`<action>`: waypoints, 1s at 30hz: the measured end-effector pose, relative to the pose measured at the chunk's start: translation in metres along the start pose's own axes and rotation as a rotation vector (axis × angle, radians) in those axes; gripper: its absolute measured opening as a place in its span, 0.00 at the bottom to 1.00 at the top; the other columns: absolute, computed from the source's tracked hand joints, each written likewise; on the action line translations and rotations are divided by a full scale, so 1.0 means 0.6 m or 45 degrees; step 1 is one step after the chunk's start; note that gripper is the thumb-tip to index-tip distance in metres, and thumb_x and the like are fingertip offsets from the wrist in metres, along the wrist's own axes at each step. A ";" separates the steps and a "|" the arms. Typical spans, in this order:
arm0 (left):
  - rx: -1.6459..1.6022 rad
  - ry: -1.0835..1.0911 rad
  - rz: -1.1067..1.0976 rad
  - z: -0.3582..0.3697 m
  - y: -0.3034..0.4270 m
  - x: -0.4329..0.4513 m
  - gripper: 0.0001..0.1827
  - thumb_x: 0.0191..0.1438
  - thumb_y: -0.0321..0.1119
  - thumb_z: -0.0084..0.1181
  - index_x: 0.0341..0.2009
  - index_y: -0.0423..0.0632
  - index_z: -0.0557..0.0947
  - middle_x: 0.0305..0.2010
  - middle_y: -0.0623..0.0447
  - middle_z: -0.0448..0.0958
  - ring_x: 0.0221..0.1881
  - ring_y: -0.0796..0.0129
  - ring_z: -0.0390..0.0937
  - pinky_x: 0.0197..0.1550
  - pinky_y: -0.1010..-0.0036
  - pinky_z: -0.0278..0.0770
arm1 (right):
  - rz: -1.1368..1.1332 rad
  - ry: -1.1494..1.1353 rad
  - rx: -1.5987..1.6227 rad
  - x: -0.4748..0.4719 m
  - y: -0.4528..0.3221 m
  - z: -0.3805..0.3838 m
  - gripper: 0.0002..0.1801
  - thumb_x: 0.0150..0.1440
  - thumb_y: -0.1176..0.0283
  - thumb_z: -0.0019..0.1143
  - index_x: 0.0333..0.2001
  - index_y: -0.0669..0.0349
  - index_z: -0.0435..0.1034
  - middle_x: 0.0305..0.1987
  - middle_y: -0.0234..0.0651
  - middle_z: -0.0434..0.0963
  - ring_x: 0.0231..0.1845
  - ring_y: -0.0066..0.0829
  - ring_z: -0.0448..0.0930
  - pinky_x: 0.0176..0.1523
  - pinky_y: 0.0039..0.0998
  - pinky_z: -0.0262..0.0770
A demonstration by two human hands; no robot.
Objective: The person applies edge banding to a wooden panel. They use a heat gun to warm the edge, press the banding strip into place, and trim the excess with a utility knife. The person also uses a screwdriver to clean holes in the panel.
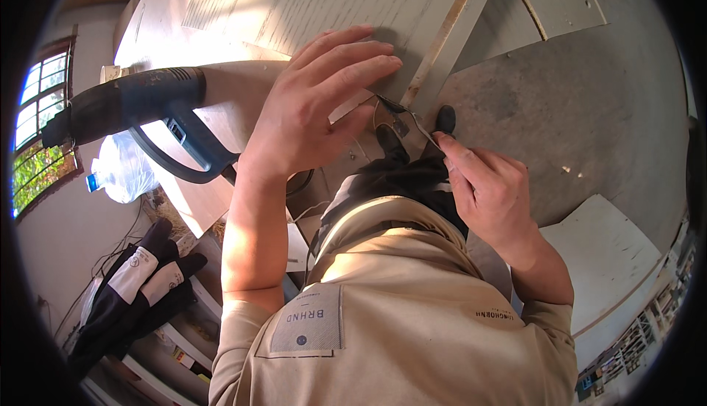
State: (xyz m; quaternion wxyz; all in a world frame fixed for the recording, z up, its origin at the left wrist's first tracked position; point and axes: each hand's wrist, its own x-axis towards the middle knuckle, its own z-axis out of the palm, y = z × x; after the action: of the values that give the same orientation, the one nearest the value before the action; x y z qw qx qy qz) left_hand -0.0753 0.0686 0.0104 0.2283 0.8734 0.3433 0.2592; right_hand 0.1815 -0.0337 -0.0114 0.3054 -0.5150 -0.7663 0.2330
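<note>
My left hand is spread, palm down, above the near edge of a pale wood-grain panel. It holds nothing, and whether its fingertips touch the panel I cannot tell. Between the thumb and fingers of my right hand is one end of a thin, bent strip. The strip's dark far end reaches the panel's near corner, below my left fingers. A blue and black heat gun lies to the left of my left hand, on a pale board, its black end towards the window.
A clear plastic bottle with a blue cap is beside the heat gun. Black fabric with white patches hangs over a shelf at lower left. Another panel is at right, above the concrete floor. Thin cords trail near my legs.
</note>
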 end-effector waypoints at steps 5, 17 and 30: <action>0.136 -0.070 0.083 0.011 -0.003 0.006 0.33 0.41 0.42 0.76 0.56 0.53 0.85 0.63 0.51 0.79 0.72 0.46 0.67 0.71 0.50 0.64 | 0.000 0.004 0.023 0.001 0.001 0.002 0.24 0.50 0.83 0.62 0.52 0.55 0.79 0.22 0.34 0.75 0.20 0.38 0.76 0.24 0.36 0.74; 0.101 0.017 0.148 0.030 -0.024 0.005 0.31 0.41 0.48 0.75 0.50 0.51 0.87 0.62 0.48 0.81 0.70 0.46 0.70 0.70 0.50 0.66 | 0.006 0.006 0.048 0.003 0.005 0.001 0.24 0.49 0.85 0.61 0.52 0.56 0.79 0.22 0.34 0.75 0.20 0.38 0.76 0.24 0.36 0.73; 0.167 0.127 0.142 0.052 -0.019 -0.006 0.25 0.45 0.43 0.74 0.49 0.51 0.87 0.61 0.48 0.81 0.70 0.48 0.72 0.71 0.53 0.66 | 0.041 -0.004 0.056 -0.003 0.009 -0.005 0.23 0.50 0.84 0.62 0.52 0.58 0.79 0.22 0.36 0.76 0.20 0.38 0.77 0.25 0.36 0.73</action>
State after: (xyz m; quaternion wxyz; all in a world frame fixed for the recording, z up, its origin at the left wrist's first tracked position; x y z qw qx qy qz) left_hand -0.0642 0.0666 -0.0207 0.1385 0.8902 0.3213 0.2916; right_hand 0.1876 -0.0332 -0.0134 0.3117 -0.5199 -0.7532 0.2555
